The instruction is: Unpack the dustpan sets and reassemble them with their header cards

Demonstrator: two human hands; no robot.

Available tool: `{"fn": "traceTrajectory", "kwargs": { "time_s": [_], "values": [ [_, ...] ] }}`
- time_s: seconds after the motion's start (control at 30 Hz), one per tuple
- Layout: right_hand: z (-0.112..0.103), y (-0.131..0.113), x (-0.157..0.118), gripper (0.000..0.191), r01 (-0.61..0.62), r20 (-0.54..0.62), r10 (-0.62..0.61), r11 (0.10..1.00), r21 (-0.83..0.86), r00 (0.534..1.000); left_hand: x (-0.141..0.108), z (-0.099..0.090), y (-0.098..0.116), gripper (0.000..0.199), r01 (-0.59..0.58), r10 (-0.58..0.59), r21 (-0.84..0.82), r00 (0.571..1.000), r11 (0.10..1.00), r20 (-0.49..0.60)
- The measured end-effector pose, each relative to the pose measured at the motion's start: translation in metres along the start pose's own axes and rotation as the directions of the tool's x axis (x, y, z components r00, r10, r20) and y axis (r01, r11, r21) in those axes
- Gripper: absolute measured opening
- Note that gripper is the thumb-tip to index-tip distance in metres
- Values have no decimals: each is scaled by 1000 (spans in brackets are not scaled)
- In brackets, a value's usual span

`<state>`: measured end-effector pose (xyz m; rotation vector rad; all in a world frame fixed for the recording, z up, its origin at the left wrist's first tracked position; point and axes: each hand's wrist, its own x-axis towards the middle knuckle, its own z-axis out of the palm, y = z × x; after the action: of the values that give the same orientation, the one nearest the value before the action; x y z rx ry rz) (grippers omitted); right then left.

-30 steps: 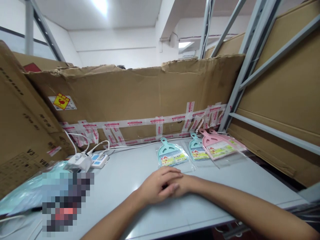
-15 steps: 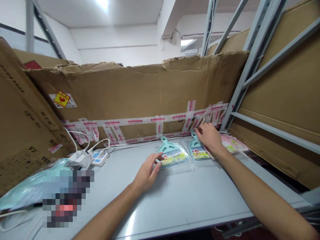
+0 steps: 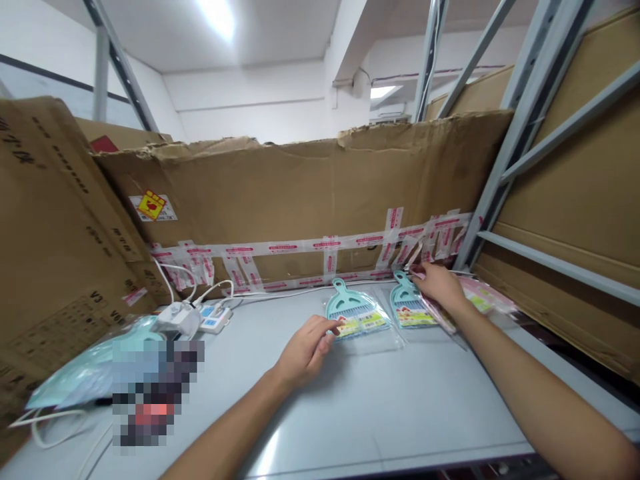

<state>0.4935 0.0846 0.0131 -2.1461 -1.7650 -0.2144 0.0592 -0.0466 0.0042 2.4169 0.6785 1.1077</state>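
Left hand [image 3: 306,353] open, fingers loosely curved — fingertips at the lower left edge of a teal dustpan in a clear bag [image 3: 356,310], at 2 o'clock from the hand, handle toward 12, long axis running 12 to 6. Right hand [image 3: 440,285] curled over a pink dustpan bag [image 3: 436,312], grip impossible to confirm — a second teal dustpan [image 3: 407,308] just beside, at 8 o'clock. All on the table [image 3: 400,407].

Qty: 1 left hand [image 3: 305,353], 1 right hand [image 3: 440,285]. 2 teal plastic dustpans w/ white bristles in clear bags [image 3: 350,310]. Pink plastic dustpan pkgs [image 3: 487,298]: ≥1, exact no. unclear. 1 white rectangular power strip [image 3: 215,319], 1 white plug adapter [image 3: 177,319].
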Motion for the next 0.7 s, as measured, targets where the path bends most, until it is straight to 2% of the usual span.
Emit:
{"fn": "traceTrajectory", "kwargs": {
  "time_s": [0.13,0.23,0.3,0.37,0.43,0.5,0.6,0.7],
  "values": [
    [-14,-19,-12,33,147,-1,-147,989,31,989,0,1,3,47,1,-1,-11,1000,1000,1],
    [-28,-47,-29,28,370,-35,-369,928,51,929,2,4,7,44,130,-137,-118,989,984,-60],
    [-36,-71,-46,28,540,-78,-534,837,91,842,4,8,7,41,238,-284,-321,953,917,-104],
    [-39,-98,-68,27,666,-134,-653,736,122,746,6,13,3,54,295,-420,-564,902,771,-102],
    [-39,-124,-92,23,755,-189,-731,639,148,656,6,18,-2,76,313,-501,-730,864,608,-48],
    [-37,-146,-114,22,838,-235,-804,516,177,545,5,22,-8,87,345,-526,-798,850,494,41],
    [-32,-165,-136,23,920,-298,-875,329,210,381,2,25,-11,85,399,-539,-817,832,417,132],
    [-28,-168,-144,35,955,-351,-894,221,197,279,2,26,-8,74,398,-540,-810,833,431,122]
  ]
}}
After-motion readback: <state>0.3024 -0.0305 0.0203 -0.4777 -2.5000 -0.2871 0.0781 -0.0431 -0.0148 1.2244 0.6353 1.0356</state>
